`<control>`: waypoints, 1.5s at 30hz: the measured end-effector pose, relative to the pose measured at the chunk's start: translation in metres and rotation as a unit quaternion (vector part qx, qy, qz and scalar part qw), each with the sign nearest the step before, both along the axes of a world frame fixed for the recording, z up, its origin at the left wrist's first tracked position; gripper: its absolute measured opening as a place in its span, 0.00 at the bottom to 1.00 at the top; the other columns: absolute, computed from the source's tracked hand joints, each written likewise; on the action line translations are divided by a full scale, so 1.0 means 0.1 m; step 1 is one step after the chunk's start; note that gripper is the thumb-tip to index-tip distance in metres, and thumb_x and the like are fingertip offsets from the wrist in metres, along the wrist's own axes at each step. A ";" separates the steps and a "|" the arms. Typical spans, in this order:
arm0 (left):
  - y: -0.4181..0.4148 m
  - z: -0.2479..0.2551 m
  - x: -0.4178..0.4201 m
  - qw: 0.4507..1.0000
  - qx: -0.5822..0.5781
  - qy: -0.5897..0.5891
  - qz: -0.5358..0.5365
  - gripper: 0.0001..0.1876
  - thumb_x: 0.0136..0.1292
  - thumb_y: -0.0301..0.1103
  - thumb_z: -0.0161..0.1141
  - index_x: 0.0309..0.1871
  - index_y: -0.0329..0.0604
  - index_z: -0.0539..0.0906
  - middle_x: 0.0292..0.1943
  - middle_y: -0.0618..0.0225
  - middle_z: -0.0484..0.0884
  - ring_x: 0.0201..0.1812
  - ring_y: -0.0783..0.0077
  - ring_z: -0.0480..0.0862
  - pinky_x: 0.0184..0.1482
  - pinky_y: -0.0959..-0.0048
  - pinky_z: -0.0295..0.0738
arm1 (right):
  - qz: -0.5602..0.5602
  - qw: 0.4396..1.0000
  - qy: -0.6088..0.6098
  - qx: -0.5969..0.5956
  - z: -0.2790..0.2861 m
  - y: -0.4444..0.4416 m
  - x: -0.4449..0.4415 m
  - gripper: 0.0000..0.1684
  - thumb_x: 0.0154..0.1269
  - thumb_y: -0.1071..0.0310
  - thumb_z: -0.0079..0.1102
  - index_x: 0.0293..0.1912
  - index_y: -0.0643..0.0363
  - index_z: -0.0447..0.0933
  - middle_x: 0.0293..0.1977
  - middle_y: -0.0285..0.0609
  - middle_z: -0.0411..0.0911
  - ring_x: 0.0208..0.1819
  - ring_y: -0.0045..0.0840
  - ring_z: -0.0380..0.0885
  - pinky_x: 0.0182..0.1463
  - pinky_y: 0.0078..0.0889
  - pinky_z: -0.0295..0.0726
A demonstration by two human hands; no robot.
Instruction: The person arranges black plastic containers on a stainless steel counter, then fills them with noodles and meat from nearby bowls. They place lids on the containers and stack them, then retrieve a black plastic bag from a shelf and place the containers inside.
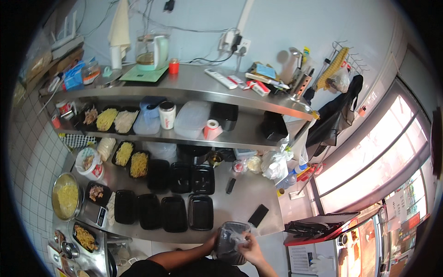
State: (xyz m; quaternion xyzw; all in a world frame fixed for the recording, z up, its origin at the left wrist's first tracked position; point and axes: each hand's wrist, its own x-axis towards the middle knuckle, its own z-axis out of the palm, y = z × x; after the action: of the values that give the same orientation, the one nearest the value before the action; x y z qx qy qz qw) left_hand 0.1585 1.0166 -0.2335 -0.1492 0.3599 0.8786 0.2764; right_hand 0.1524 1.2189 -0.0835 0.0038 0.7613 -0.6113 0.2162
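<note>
Close to my body, at the table's front edge, a stack of black plastic food containers [226, 244] in clear plastic wrapping is held up. My left hand [214, 242] is at the stack's left side, its fingers mostly hidden. Bunched clear plastic film [235, 232] is pinched in my right hand [246, 242] over the stack's right side. Several empty black trays stand in two rows on the steel table, one tray [201, 212] nearest the stack. A black smartphone [258, 215] lies right of them.
A steel bowl of noodles [67, 197], a digital scale [100, 216] with a meat tray and a white bucket [89, 166] stand at the left. Filled noodle trays [139, 165] sit behind. A steel shelf [187, 136] spans the back; plastic bags [277, 161] lie at the right.
</note>
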 end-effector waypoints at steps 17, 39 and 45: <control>-0.13 0.86 -1.51 0.682 -0.659 0.311 -0.063 0.25 0.72 0.49 0.67 0.69 0.56 0.83 0.56 0.55 0.88 0.58 0.47 0.86 0.61 0.59 0.80 | 0.276 0.743 0.501 0.348 -0.09 0.01 -1.66 0.12 0.63 0.63 0.59 0.44 0.57 0.81 0.41 0.48 0.82 0.56 0.46 0.79 0.69 0.51 0.74; -0.03 0.92 -2.24 0.671 -0.638 0.331 -0.181 0.27 0.70 0.55 0.66 0.68 0.59 0.83 0.54 0.51 0.89 0.56 0.42 0.86 0.59 0.51 0.80 | 0.331 0.804 0.466 0.165 -0.69 -0.07 -1.63 0.07 0.67 0.64 0.62 0.40 0.55 0.76 0.28 0.54 0.83 0.32 0.49 0.84 0.53 0.55 0.84; -0.12 0.58 -2.22 0.639 -0.667 0.345 -0.166 0.27 0.63 0.48 0.74 0.65 0.55 0.83 0.46 0.48 0.89 0.48 0.40 0.88 0.53 0.47 0.82 | 0.336 0.841 0.351 0.238 0.16 0.18 -1.37 0.12 0.71 0.55 0.66 0.48 0.48 0.79 0.22 0.49 0.82 0.23 0.50 0.84 0.26 0.55 0.82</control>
State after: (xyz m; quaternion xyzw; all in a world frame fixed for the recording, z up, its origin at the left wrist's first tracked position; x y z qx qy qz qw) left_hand -0.0635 1.0047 -0.1755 0.0837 0.9359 0.3273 0.0992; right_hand 0.0150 1.2370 -0.0679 -0.4158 0.8630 -0.2610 0.1195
